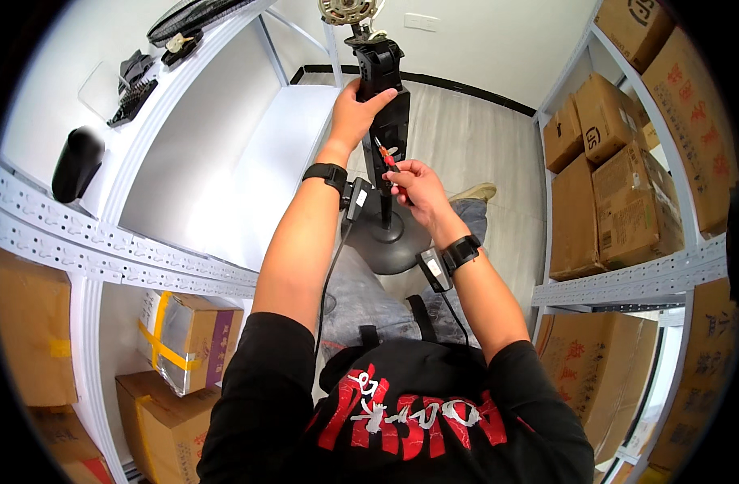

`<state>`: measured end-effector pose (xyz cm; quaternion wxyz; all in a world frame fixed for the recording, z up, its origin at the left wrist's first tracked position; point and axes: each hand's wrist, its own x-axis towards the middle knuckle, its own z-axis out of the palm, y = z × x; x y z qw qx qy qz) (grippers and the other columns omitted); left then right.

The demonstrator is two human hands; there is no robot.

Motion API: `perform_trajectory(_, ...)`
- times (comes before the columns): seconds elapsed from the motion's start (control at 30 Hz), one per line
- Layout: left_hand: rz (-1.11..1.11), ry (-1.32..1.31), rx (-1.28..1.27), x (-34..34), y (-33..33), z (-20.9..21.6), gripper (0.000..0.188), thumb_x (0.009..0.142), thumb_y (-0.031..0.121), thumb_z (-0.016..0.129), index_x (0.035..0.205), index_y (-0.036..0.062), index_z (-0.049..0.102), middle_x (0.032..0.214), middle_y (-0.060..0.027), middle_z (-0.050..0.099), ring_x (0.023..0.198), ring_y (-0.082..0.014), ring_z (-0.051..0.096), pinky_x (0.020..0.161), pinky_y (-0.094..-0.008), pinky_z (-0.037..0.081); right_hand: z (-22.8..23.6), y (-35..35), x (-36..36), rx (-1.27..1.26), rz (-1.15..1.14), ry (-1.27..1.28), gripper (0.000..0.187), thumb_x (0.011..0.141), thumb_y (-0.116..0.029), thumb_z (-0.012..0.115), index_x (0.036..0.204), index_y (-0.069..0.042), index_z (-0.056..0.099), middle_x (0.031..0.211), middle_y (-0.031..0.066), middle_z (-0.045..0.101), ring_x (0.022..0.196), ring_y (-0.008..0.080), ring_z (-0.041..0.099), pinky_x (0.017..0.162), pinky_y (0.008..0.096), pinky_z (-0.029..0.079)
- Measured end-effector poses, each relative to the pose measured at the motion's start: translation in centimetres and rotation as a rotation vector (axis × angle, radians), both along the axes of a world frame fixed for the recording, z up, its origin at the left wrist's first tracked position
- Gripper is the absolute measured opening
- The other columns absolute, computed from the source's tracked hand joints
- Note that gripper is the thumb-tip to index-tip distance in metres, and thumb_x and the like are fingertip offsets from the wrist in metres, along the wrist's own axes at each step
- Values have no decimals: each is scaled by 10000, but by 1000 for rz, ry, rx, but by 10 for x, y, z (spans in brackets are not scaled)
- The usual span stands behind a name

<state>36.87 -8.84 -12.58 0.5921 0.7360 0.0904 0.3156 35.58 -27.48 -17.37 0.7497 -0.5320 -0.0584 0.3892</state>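
The left hand (355, 113) is wrapping around the tall black plastic body of a standing fan column (388, 121), fingers closed over its front just below the bare motor head (347, 11). The right hand (414, 187) is pinching a small red-handled screwdriver (385, 156), fingers clamped together on its handle, with the tip angling up and left into the column, just under the left-hand grip. Below both grips, the thin black pole is running down to the round dark base (393, 242), which is resting between the person's knees. Both wrists are wearing black straps (325, 172) with small boxes and cables hanging from them. To the left of the left-hand grip, a white metal shelf (192, 177) is carrying a black fan grille (193, 14) and black parts (134, 85). To the right of the screwdriver grip, brown cardboard boxes (623, 206) are sitting on another rack.
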Motion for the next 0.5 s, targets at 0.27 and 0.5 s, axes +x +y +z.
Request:
perform_trajectory(0.27,6,-27,-34,-3,-7,5,462,813,322,814,1092,-13,661,987,-82,705,871,-153,641,811,-299,514,6,-2,7,-22,71,279,178,972,-202,605,919,-35,575,789,67,633,511,82,436,421,223,296)
perform_trajectory(0.5,-4,-40,-51,-4,-8,6,438,826,288,809,1106,-12,656,1003,-78,699,885,-150,634,821,-294,510,-4,3,1,-77,-20,70,112,955,-156,626,940,-54,583,818,58,616,543,80,440,433,211,317)
